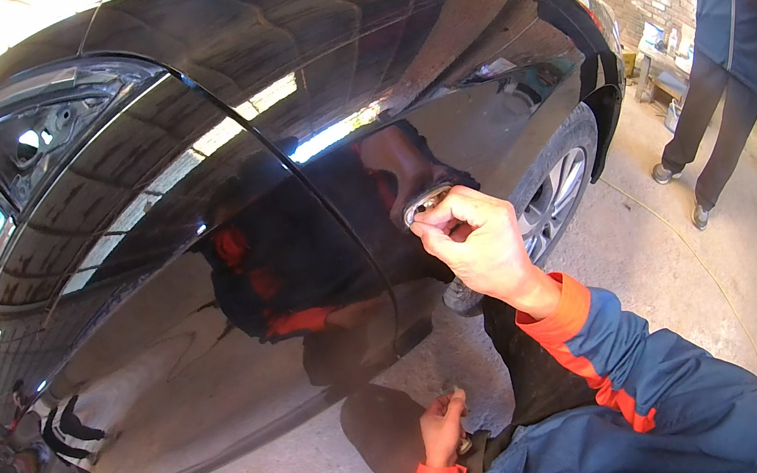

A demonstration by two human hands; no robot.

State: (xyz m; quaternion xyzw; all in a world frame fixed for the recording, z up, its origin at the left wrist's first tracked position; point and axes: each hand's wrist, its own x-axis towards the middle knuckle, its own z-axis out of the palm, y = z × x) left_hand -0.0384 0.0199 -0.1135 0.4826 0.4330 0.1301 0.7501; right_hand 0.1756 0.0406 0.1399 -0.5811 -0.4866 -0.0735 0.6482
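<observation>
My right hand [478, 233] is at the black car's front fender [328, 161], thumb and fingers pinched on a small oval piece with a shiny silver rim [426, 202]. That piece lies against or just off the glossy panel; I cannot tell which. Its far side merges with dark reflections. Low in front of my body, over my dark trousers, my left hand [441, 431] is closed, fingers curled together. Whatever it may hold is too small to make out. Orange cuffs and blue sleeves cover both my forearms.
A wheel with silver spokes [556, 195] stands just beyond my right hand. The black door [154, 368] spreads to the left. Another person in dark clothes [713, 49] stands at the far right, near a low bench with containers [664, 66]. A thin yellow cord [694, 253] crosses the concrete floor.
</observation>
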